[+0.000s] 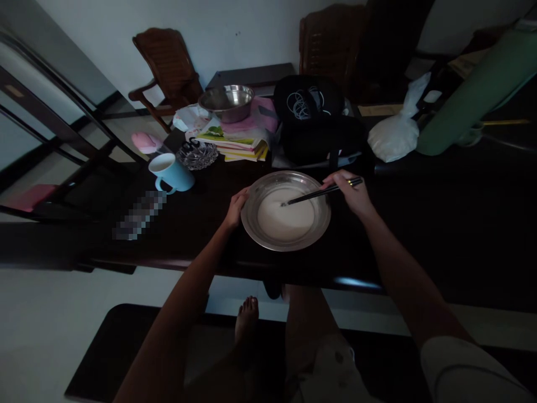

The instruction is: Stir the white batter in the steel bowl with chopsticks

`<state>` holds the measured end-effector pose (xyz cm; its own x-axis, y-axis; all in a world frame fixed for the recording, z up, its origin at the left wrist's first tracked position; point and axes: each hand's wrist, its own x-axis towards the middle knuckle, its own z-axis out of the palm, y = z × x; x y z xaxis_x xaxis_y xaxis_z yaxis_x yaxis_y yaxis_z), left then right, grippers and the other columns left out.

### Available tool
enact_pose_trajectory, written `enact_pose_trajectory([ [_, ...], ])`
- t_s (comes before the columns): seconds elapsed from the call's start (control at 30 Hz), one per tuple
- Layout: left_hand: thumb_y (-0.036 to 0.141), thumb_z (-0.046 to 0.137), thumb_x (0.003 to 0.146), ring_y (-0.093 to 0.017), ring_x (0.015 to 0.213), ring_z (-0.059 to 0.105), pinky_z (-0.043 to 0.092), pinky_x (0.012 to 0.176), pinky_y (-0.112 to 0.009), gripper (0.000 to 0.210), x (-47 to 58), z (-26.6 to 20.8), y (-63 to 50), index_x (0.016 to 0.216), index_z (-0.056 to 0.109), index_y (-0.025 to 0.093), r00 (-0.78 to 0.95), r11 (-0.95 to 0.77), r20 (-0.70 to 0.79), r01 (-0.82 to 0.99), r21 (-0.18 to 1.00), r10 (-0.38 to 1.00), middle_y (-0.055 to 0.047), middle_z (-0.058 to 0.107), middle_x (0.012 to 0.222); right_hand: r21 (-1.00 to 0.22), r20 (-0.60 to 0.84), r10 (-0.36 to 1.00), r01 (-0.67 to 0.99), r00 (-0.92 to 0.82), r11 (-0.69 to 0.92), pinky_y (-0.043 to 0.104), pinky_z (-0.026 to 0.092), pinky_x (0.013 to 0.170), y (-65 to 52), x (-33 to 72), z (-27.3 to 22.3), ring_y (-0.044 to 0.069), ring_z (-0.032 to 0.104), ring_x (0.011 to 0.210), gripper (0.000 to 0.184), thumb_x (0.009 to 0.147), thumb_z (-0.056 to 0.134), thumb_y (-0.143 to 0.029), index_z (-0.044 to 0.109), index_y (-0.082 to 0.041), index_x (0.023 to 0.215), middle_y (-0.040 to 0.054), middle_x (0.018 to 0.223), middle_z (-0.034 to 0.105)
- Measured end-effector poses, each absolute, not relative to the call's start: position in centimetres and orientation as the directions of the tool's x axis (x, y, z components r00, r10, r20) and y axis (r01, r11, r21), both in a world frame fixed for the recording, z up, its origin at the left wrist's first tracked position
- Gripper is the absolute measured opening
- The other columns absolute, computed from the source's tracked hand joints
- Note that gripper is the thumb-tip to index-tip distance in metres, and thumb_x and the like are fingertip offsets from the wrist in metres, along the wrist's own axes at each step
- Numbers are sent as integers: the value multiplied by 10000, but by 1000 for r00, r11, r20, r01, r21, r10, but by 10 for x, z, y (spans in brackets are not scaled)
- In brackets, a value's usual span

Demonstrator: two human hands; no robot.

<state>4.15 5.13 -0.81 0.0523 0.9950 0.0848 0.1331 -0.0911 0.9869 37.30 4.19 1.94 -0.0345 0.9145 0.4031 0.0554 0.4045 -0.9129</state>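
A wide metal bowl (287, 244) rests on the dark table, with a pale, milky mixture (289, 218) in its bottom. My left hand (238, 208) grips the bowl's left rim. In my right hand (352, 193) is a pair of black chopsticks (312, 195), held slantwise over the right rim. Their tips dip into the mixture near the middle of the bowl, and a little white stuff shows at the tips. The underside of my left fingers is hidden by the bowl's edge.
A light blue mug (178, 176) and a glass ashtray (198, 157) stand left of the bowl. Behind are stacked books (239, 146), a second metal bowl (229, 103) and black cases (321, 137). To the right are a tied bag of white powder (394, 137) and a green roll (474, 92).
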Motion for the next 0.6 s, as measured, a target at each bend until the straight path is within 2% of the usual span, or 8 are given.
enact_pose_trajectory([
  [0.13,469,592,800,-288,1030,643,501,886,-370,423,41,-9,52,1004,737,129,56,-103,95,150,983,994,-93,753,1030,-920,392,919,25,30,391,321,552,629,44,375,18,162,672,556,441,905,570,-618,698,-221,760,2,591,697],
  [0.23,462,587,803,-295,1052,643,501,906,-377,419,40,-10,52,1010,738,130,52,-100,93,147,984,994,-93,755,1037,-928,368,928,48,-60,371,330,566,662,43,371,18,174,698,618,447,895,577,-629,706,-222,766,16,643,724],
  [0.33,437,586,802,-300,1098,631,499,923,-374,405,39,-11,53,1011,740,126,54,-119,112,153,981,992,-102,751,1071,-917,386,922,88,-37,388,337,574,710,42,370,19,184,717,688,417,886,603,-615,714,-228,776,16,687,738],
  [0.43,424,574,811,-290,1067,644,510,901,-370,412,39,-11,52,1035,738,119,56,-103,95,154,983,994,-106,752,1060,-919,394,918,35,43,393,312,550,629,43,372,19,164,684,586,416,898,593,-604,695,-229,748,-3,597,698],
  [0.53,416,576,802,-284,1031,653,514,881,-366,406,39,-11,52,1033,739,125,58,-85,77,147,985,995,-96,755,1032,-929,371,928,-13,-15,371,304,535,587,43,372,18,156,662,534,435,886,593,-625,691,-227,739,-5,569,690],
  [0.6,421,581,793,-288,1038,649,513,885,-368,401,40,-10,52,1020,739,130,56,-88,80,143,986,995,-92,755,1031,-930,365,928,13,-69,367,316,556,639,43,370,19,167,692,595,435,870,609,-635,706,-225,762,7,619,720],
])
